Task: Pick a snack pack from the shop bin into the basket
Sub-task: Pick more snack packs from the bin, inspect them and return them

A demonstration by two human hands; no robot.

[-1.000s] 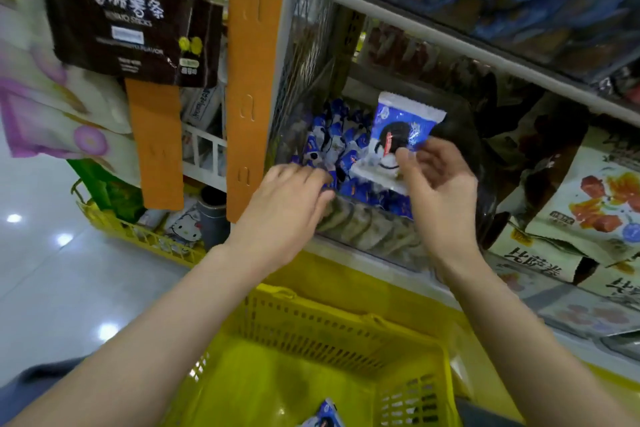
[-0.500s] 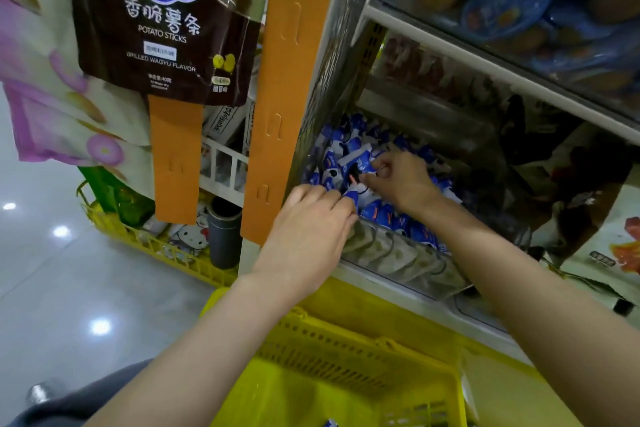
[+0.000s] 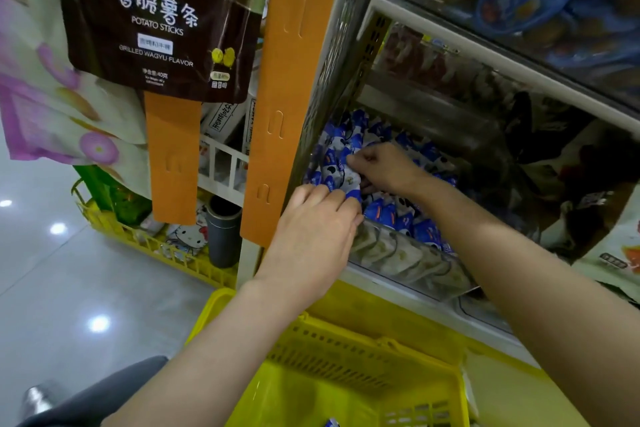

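Observation:
The shop bin [image 3: 398, 255] has a clear front wall and holds several small blue-and-white snack packs [image 3: 388, 213]. My right hand [image 3: 386, 170] reaches into the bin from the right, and its curled fingers pinch one white-and-blue snack pack [image 3: 346, 178] near the bin's left side. My left hand [image 3: 311, 236] lies over the bin's front left corner, fingers straight, fingertips touching the packs. Below both arms sits the yellow basket [image 3: 346, 354]. A corner of one blue-and-white pack [image 3: 330, 423] shows at the basket's bottom edge.
An orange hanging strip [image 3: 287, 90] and a brown potato sticks bag [image 3: 159, 17] hang to the left. A wire mesh side panel [image 3: 339, 55] borders the bin. Shelves above and to the right hold other snack bags. A yellow floor rack [image 3: 156, 246] stands at the left.
One second ago my right hand held a pack up above the bin. It has since gone down into the bin and now pinches a pack there. My left hand stays on the rim.

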